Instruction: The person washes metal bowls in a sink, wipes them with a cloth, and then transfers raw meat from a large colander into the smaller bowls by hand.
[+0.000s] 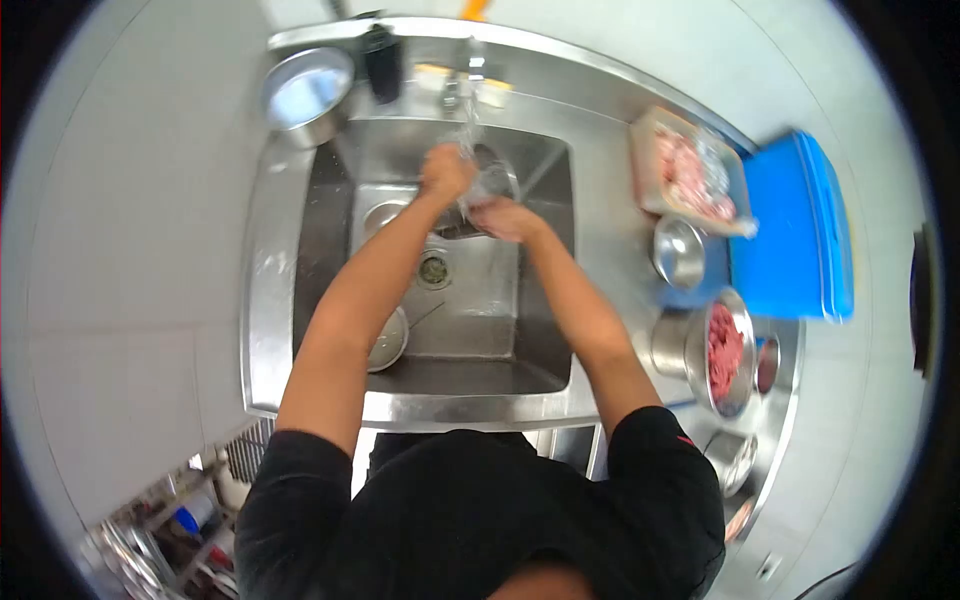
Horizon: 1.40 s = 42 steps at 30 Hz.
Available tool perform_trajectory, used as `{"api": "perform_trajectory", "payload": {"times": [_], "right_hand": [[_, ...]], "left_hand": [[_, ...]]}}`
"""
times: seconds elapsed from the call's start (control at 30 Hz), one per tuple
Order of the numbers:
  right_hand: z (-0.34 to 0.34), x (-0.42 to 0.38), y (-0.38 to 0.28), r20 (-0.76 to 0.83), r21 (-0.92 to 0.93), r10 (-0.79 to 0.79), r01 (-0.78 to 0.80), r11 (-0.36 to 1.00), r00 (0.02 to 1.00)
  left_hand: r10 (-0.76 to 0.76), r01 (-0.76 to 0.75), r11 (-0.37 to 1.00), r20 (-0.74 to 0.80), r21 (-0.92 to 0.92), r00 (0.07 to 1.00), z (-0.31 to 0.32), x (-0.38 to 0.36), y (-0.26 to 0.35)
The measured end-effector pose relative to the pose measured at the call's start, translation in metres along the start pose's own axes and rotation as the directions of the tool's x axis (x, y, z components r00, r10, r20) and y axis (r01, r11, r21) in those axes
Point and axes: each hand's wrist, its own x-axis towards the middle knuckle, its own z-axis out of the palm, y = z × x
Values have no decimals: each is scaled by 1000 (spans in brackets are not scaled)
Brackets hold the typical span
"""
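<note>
Under the running water (469, 120) from the tap (476, 62), a shiny metal bowl (497, 172) is tilted over the far part of the steel sink (470, 330). My right hand (503, 218) grips its near rim. Closed at the bowl's left side is my left hand (447, 172); blur hides what its fingers hold. Beneath my left forearm, a round metal dish (383, 215) shows partly in the sink. Lower down, a round strainer or pan (389, 340) with a thin handle lies partly hidden by the same arm. The drain (433, 270) is between them.
A metal pot (310, 95) and a black bottle (382, 65) stand at the back left. On the right counter are a tub of raw meat (690, 170), a small steel bowl (679, 252), a blue container (790, 230) and a bowl of red meat (725, 350).
</note>
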Motion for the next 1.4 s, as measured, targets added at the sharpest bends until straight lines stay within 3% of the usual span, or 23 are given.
{"api": "perform_trajectory", "payload": {"times": [0.03,0.07,0.13,0.17,0.2,0.3,0.4,0.47,0.5,0.57,0.63,0.7,0.8,0.83,0.87,0.9,0.97,1.03,1.1,1.2,1.3,1.37,1.4], "right_hand": [[-10,-2,4,102,-225,74,-49,973,992],[-39,17,8,323,-320,-30,139,937,946],[-97,54,17,702,-261,-233,548,795,673],[-73,55,-4,323,-273,-103,197,942,941],[-55,47,-30,-115,-127,137,-151,980,984],[-20,58,-53,49,20,-103,102,995,993],[28,-1,-93,201,148,7,-38,988,980],[36,-31,-109,254,-646,-93,240,725,963],[36,-39,-112,252,-648,-93,239,723,963],[28,-49,-117,326,-854,-142,356,379,934],[27,-44,-109,350,-779,-271,439,447,897],[24,-33,-111,329,-824,-221,393,408,918],[23,-28,-107,218,-814,-83,229,534,972],[19,-32,-104,143,-802,5,113,587,990],[22,-46,-112,158,-780,-21,138,610,987],[21,-53,-112,168,-784,-117,205,586,979],[20,-76,-123,181,-747,-104,206,632,978],[7,-74,-115,226,-707,-104,236,666,969],[-1,-81,-109,249,-828,-217,324,457,944],[4,-87,-105,237,-804,-147,279,525,960],[18,-70,-93,270,-599,-262,375,708,927],[29,-32,-59,187,-133,-341,368,920,921],[44,-27,-65,86,-327,-294,306,894,952]], "left_hand": [[66,-66,998,-27,1,997,9,6,-10],[-51,46,996,64,71,997,-7,-2,3],[73,-99,986,183,137,980,-19,-15,3],[26,-50,991,181,127,983,-20,-23,4],[0,-21,993,184,112,983,-22,-29,4],[-63,76,992,132,-97,989,-26,-40,-14],[-308,319,947,148,-50,940,-9,-20,-68],[-298,444,879,526,-175,797,-17,-15,-102],[-295,442,879,525,-178,798,-13,-22,-105],[-283,775,450,751,-445,596,-23,-51,-98],[506,446,530,691,-721,516,28,-47,-162],[818,-273,471,299,-839,492,60,-71,-152],[816,-200,423,276,-884,508,57,-106,-123],[576,510,377,627,-773,525,83,-96,-135],[387,954,83,891,-289,236,89,-92,-129],[403,955,100,889,-279,217,92,-85,-126],[237,817,309,872,-486,429,37,-81,-98],[24,803,319,851,-504,525,8,-60,-86],[-13,637,410,694,-653,719,-8,-42,-84],[-108,312,839,425,-446,899,-24,-15,-71],[158,-154,983,-41,96,987,-18,2,-63],[266,-263,963,-38,67,963,-18,7,-54],[415,-407,910,-131,84,901,-23,0,-44]]}}
